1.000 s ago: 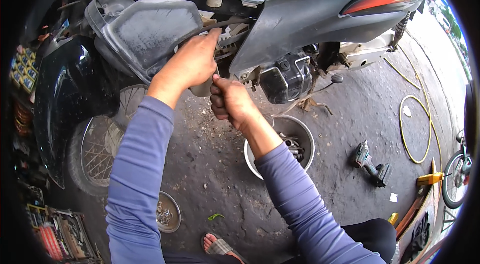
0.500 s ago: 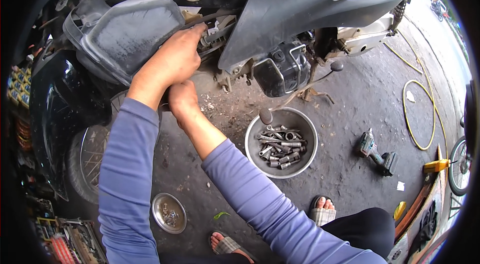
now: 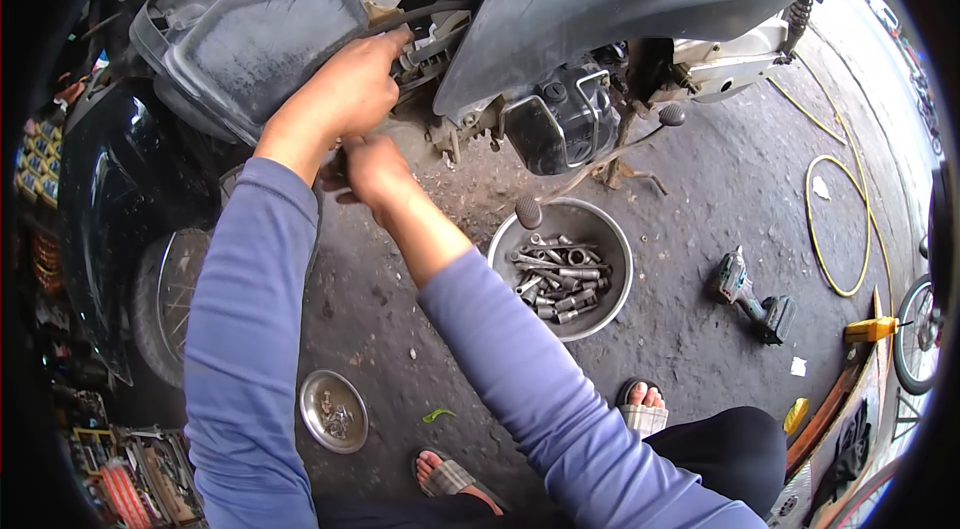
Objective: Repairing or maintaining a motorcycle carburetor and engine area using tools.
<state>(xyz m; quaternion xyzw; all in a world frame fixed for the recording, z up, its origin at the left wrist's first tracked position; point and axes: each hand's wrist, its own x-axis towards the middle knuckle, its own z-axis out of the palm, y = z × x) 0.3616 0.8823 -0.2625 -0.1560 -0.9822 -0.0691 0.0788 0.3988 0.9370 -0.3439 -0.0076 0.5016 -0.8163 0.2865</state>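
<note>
**Your bare left hand (image 3: 350, 94) and right hand (image 3: 378, 172) close together at the flank of a dark grey motorcycle (image 3: 480, 59)**

The motorcycle stands across the top of the view, its front end to your left. You reach in with both arms, in long blue-violet sleeves (image 3: 255, 329). Your left hand extends its forefinger to the exposed gap between a scuffed, matte grey plastic leg panel (image 3: 275, 34) and the smooth grey side cover; its other fingers are largely hidden, so you cannot tell whether they grip anything. Your right hand is just below your left wrist in view, its fingers partly bent; whether it holds something cannot be told either.

To the left of your forearms, a glossy black fender (image 3: 130, 219) curves above a spoked front wheel (image 3: 160, 309). Right of your hands sits a black engine casing (image 3: 555, 134) inside a metal guard. Below it, a round, dark foot pedal (image 3: 528, 213) overlaps the edge of a wide grey metal basin (image 3: 628, 264) of steel sockets and wrenches (image 3: 565, 274). Near your left sleeve rests a small, round metal dish (image 3: 313, 394) containing small metal parts (image 3: 338, 419). A dark, teal-marked cordless power tool (image 3: 755, 299) lies on the ground to the right, near a looped yellow hose (image 3: 845, 295).
</note>
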